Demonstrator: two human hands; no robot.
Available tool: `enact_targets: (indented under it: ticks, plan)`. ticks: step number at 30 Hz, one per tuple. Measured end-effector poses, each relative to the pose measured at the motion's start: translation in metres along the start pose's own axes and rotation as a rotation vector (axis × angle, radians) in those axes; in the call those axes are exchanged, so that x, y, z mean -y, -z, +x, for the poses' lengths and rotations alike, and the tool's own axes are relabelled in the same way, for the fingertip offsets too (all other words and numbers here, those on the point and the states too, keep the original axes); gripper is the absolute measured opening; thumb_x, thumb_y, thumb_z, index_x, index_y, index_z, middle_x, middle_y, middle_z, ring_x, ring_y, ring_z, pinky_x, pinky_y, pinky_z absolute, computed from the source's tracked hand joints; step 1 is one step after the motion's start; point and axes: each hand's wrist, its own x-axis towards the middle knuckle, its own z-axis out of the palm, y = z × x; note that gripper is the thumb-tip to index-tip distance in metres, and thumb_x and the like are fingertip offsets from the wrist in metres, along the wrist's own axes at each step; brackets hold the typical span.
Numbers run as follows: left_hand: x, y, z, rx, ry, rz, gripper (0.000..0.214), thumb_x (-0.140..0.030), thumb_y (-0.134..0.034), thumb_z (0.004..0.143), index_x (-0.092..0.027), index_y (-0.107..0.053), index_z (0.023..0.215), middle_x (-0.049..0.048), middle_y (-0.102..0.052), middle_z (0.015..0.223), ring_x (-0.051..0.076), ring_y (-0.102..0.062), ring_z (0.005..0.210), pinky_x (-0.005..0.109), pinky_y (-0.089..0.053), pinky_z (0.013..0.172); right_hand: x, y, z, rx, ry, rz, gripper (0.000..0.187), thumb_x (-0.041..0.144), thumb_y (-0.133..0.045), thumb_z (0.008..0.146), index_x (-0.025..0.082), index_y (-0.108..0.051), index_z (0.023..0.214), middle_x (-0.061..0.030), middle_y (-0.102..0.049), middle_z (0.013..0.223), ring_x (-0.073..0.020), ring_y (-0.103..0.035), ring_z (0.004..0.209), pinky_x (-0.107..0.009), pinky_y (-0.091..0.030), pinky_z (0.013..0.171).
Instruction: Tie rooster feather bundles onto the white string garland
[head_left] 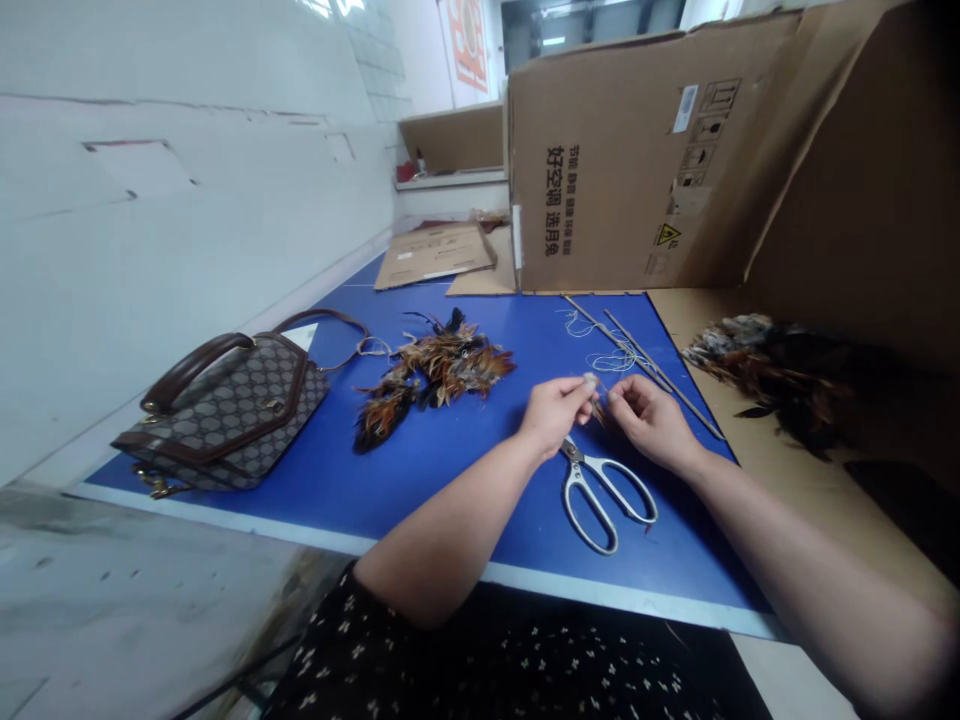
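Observation:
My left hand point(561, 412) is closed in a pinch on a small brown feather point(598, 408) with pale fluff at its top. Close on its right, my right hand point(646, 415) has thumb and forefinger pinched together near the feather; what they hold, if anything, is too small to make out. Silver-handled scissors point(602, 490) lie on the blue tabletop just below both hands. Beyond the hands rest two thin sticks point(652, 365) with loose pale string point(611, 360). A pile of brown and black feathers point(450, 365) lies to the left of my hands.
A patterned handbag point(232, 410) stands at the table's left. Flat cardboard pieces point(435, 250) lie at the back, beside a large upright carton point(615, 180). More feathers point(772, 375) sit on cardboard at the right. The blue table point(442, 480) has a pale front edge.

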Motion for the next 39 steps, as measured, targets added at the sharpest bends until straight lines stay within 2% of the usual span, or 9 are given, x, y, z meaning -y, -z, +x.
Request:
enact_targets:
  ticks: [7,16,22,26,29,31,33,35,39]
  plan:
    - [-0.002,0.0,-0.003,0.052,0.041,0.112,0.048,-0.057,-0.081,0.076,-0.01,-0.075,0.087,-0.0005,-0.057,0.063,0.007,-0.047,0.054,0.024,-0.036,0.055,0.0,0.0,-0.001,0.045,0.042,-0.045,0.033,0.056,-0.062,0.097,0.023,-0.056,0.092,-0.0012,-0.065,0.074,-0.0158,-0.058,0.063,-0.029,-0.048,0.059]
    - [-0.008,-0.003,-0.008,0.066,0.026,0.116,0.045,-0.054,-0.082,0.077,-0.011,-0.073,0.086,-0.0011,-0.058,0.064,0.007,-0.047,0.055,0.024,-0.037,0.055,0.002,0.0,-0.001,0.051,0.05,-0.049,0.03,0.052,-0.061,0.098,0.023,-0.058,0.092,-0.0017,-0.067,0.075,-0.0158,-0.059,0.064,-0.029,-0.048,0.061]
    - [-0.01,0.001,-0.002,0.038,-0.006,-0.066,0.042,-0.048,-0.085,0.076,-0.009,-0.073,0.086,0.001,-0.059,0.063,0.008,-0.051,0.057,0.025,-0.036,0.055,-0.001,0.0,-0.002,0.064,0.069,-0.069,0.031,0.052,-0.061,0.098,0.022,-0.059,0.093,-0.0017,-0.065,0.078,-0.0157,-0.058,0.068,-0.029,-0.049,0.064]
    - [-0.02,0.006,0.0,0.002,-0.035,-0.18,0.038,-0.042,-0.086,0.076,-0.008,-0.074,0.088,0.0079,-0.069,0.08,0.008,-0.054,0.062,0.024,-0.035,0.055,-0.004,0.003,-0.002,0.068,0.083,-0.109,0.026,0.048,-0.06,0.099,0.022,-0.062,0.094,-0.002,-0.066,0.08,-0.016,-0.059,0.068,-0.029,-0.05,0.065]
    - [-0.025,0.008,0.001,-0.019,-0.039,-0.2,0.036,-0.04,-0.087,0.075,-0.009,-0.073,0.086,0.0116,-0.072,0.094,0.008,-0.055,0.063,0.024,-0.034,0.052,-0.004,0.008,0.002,-0.011,0.162,-0.248,0.021,0.041,-0.06,0.099,0.022,-0.068,0.099,-0.0063,-0.072,0.092,-0.0208,-0.067,0.083,-0.035,-0.056,0.08]
    - [-0.025,0.009,0.001,0.008,-0.003,-0.167,0.038,-0.041,-0.088,0.075,-0.009,-0.072,0.086,0.0113,-0.072,0.092,0.007,-0.055,0.06,0.023,-0.033,0.05,-0.001,0.012,0.004,-0.089,0.252,-0.331,0.02,0.036,-0.058,0.099,0.022,-0.072,0.102,-0.0105,-0.074,0.107,-0.0254,-0.069,0.103,-0.043,-0.055,0.098]
    - [-0.023,0.009,0.0,0.055,0.044,-0.117,0.04,-0.043,-0.088,0.075,-0.008,-0.072,0.086,0.0096,-0.071,0.084,0.007,-0.053,0.057,0.023,-0.032,0.049,0.004,0.017,0.006,-0.124,0.303,-0.344,0.022,0.034,-0.057,0.1,0.023,-0.075,0.105,-0.0126,-0.074,0.117,-0.0277,-0.068,0.115,-0.048,-0.051,0.108]
    - [-0.022,0.009,-0.001,0.11,0.081,-0.069,0.042,-0.045,-0.088,0.075,-0.008,-0.071,0.086,0.0067,-0.067,0.074,0.007,-0.051,0.054,0.023,-0.031,0.049,0.01,0.02,0.006,-0.096,0.3,-0.311,0.024,0.036,-0.058,0.1,0.024,-0.076,0.112,-0.0122,-0.075,0.12,-0.028,-0.068,0.117,-0.05,-0.05,0.11]
    - [-0.02,0.01,-0.005,0.242,0.129,0.019,0.043,-0.049,-0.085,0.077,-0.009,-0.071,0.084,0.0005,-0.058,0.058,0.006,-0.047,0.048,0.022,-0.03,0.047,0.018,0.023,0.002,0.059,0.274,-0.209,0.035,0.041,-0.063,0.099,0.027,-0.073,0.13,-0.01,-0.072,0.131,-0.0271,-0.067,0.123,-0.047,-0.051,0.112]
